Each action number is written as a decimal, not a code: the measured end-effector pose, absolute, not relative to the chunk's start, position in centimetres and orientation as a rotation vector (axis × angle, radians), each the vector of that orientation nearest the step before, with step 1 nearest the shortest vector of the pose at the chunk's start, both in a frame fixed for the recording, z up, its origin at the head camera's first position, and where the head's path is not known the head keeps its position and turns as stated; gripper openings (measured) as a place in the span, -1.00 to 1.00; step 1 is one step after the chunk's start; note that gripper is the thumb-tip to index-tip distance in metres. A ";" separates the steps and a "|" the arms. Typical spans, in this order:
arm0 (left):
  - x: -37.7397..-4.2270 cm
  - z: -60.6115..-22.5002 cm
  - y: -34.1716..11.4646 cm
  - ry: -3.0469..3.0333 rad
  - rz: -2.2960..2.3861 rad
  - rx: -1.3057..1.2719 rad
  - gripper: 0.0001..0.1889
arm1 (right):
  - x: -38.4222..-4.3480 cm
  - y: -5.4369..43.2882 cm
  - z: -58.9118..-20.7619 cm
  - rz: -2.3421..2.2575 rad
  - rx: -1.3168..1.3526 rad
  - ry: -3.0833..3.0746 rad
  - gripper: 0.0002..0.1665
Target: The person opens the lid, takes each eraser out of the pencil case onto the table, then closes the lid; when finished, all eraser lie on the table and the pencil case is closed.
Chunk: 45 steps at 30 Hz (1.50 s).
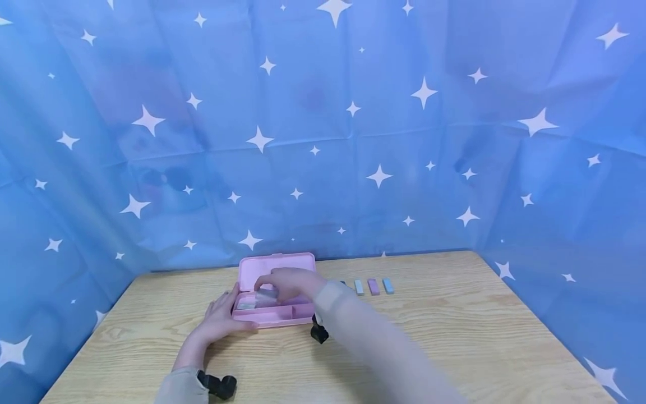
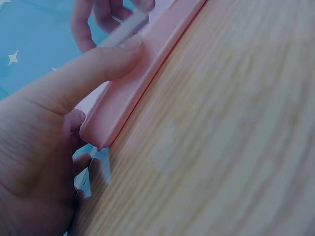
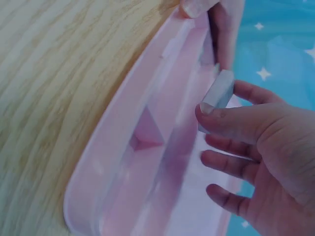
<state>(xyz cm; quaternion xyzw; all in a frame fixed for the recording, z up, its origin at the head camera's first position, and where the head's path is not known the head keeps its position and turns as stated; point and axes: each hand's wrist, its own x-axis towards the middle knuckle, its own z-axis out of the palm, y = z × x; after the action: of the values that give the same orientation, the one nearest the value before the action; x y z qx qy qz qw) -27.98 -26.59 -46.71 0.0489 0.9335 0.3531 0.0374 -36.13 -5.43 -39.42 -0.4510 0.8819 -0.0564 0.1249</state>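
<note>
A pink pencil case [image 1: 267, 324] lies with its lid [image 1: 249, 272] raised at the back of the table. My left hand [image 1: 220, 318] holds the case's left end, thumb over the front rim and fingers along the side. Over the open case, my right hand [image 1: 292, 282] pinches a small grey rectangular block [image 3: 219, 93] between thumb and index finger. Its other fingers are spread loosely, as the right wrist view shows. Below the hand, a pale greenish piece [image 1: 246, 306] lies in the case's left rear part. A divider [image 3: 150, 129] splits the front compartment.
Right of the case stand a pale blue block [image 1: 359, 287], a purple block [image 1: 373, 287] and a blue block [image 1: 388, 286] in a row; a dark piece beside them is partly hidden by my right sleeve. A blue starry cloth [image 1: 303, 168] hangs behind the wooden table [image 1: 454, 336].
</note>
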 end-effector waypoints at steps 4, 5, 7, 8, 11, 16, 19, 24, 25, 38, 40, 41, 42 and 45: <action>-28.0 -46.9 -26.6 2.870 1.080 0.146 0.34 | -35.7 -4.1 -38.8 -0.235 -1.332 2.542 -0.27; -28.0 -46.9 -26.6 2.870 1.079 0.143 0.34 | -35.6 -3.7 -38.7 -0.252 -1.321 2.537 -0.27; -28.0 -46.9 -26.6 2.870 1.083 0.140 0.35 | -35.3 -3.0 -38.7 -0.273 -1.303 2.529 -0.28; -28.0 -46.9 -26.6 2.871 1.081 0.139 0.35 | -35.2 -2.7 -38.8 -0.283 -1.292 2.528 -0.28; -27.9 -46.8 -26.5 2.871 1.076 0.127 0.36 | -34.9 -1.9 -38.9 -0.313 -1.265 2.518 -0.29; -27.8 -46.8 -26.4 2.863 1.078 0.120 0.36 | -34.6 -1.1 -39.1 -0.351 -1.270 2.501 -0.31; -27.8 -46.9 -26.5 2.863 1.083 0.132 0.35 | -34.5 -0.8 -39.1 -0.406 -1.278 2.489 -0.32; -27.9 -46.9 -26.5 2.874 1.080 0.146 0.35 | -34.7 0.4 -39.2 -0.582 -1.264 2.454 -0.28; -28.0 -46.9 -26.5 2.876 1.078 0.148 0.35 | -34.8 0.7 -39.2 -0.625 -1.255 2.445 -0.28; -28.0 -47.0 -26.5 2.869 1.076 0.148 0.35 | -34.4 4.2 -40.6 -1.081 -1.143 2.359 -0.35; -28.0 -47.0 -26.5 2.870 1.071 0.153 0.35 | -34.3 4.7 -40.9 -1.125 -1.118 2.343 -0.37; -28.0 -47.0 -26.5 2.873 1.066 0.156 0.35 | -34.3 4.9 -41.0 -1.143 -1.111 2.335 -0.37; -28.0 -47.0 -26.5 2.875 1.065 0.157 0.35 | -34.2 5.1 -41.1 -1.155 -1.110 2.329 -0.38; -28.0 -46.9 -26.5 2.876 1.056 0.164 0.35 | -34.0 5.9 -41.3 -1.172 -1.105 2.344 -0.40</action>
<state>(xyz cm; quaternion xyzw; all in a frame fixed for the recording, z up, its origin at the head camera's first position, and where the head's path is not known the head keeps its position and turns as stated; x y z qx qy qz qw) -27.96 -26.46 -46.89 0.0535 0.9367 0.3440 0.0370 -34.02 5.95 -41.33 -0.3842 0.8151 -0.4075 0.1481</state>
